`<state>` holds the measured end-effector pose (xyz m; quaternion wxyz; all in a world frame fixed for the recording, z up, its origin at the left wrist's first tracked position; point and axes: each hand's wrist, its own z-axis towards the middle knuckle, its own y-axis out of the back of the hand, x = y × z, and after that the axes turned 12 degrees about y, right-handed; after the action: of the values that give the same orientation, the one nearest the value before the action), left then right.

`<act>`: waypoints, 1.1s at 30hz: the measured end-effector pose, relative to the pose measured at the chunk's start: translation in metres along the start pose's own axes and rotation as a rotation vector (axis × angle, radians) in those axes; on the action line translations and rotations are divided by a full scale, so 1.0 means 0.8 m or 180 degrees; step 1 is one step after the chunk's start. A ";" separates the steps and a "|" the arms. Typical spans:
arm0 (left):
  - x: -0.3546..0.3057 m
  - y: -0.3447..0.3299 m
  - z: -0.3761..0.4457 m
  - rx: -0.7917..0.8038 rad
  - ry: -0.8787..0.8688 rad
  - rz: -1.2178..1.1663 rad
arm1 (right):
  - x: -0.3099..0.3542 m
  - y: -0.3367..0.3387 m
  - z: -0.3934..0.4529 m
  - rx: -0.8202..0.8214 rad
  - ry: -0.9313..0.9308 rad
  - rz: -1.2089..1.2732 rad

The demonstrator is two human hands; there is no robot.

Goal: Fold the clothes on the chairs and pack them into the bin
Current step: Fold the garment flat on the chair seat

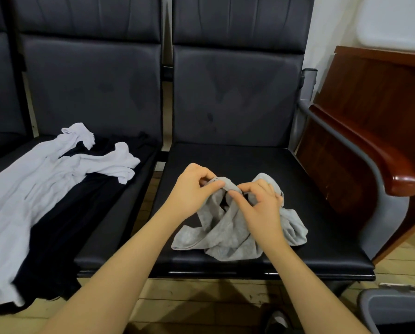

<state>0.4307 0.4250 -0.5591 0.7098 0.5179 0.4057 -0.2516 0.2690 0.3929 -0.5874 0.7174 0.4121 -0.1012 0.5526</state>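
A crumpled grey garment [228, 235] lies on the seat of the right-hand black chair [322, 213]. My left hand [192, 189] pinches its upper edge between thumb and fingers. My right hand [259, 203] grips a bunched fold of the same garment just to the right, fingers curled into the cloth. On the left chair [119, 208] a white garment [45, 184] is spread over a black garment [64, 237] that hangs over the seat's front edge. At the bottom right corner a grey bin rim [392, 300] shows.
Dark padded chair backs stand behind both seats. A grey armrest with a brown wooden cap [375, 160] borders the right chair, with a wooden panel [382, 92] behind it. Wooden floor [201, 304] lies below the seats.
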 end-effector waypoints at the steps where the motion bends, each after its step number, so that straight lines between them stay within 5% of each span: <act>1: 0.006 0.003 -0.001 0.0142 0.0020 0.0104 | -0.001 0.005 0.000 0.0018 0.0025 -0.0009; 5: 0.023 0.011 -0.008 0.0531 0.0094 0.0193 | -0.010 0.020 -0.002 0.0019 -0.0035 -0.0210; 18: 0.008 0.036 -0.036 0.0294 -0.0002 -0.1070 | -0.030 0.026 -0.006 0.0136 -0.0319 0.0082; 23: -0.003 0.040 -0.039 0.0502 0.0200 -0.0961 | -0.022 0.044 -0.007 0.0264 -0.0109 0.0084; 33: -0.017 0.064 -0.048 -0.0641 -0.0210 0.0433 | 0.010 0.099 0.007 0.0366 0.0330 -0.0659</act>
<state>0.4509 0.4773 -0.5262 0.7866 0.4618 0.3693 -0.1778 0.2044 0.3985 -0.5414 0.7500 0.4317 0.0110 0.5010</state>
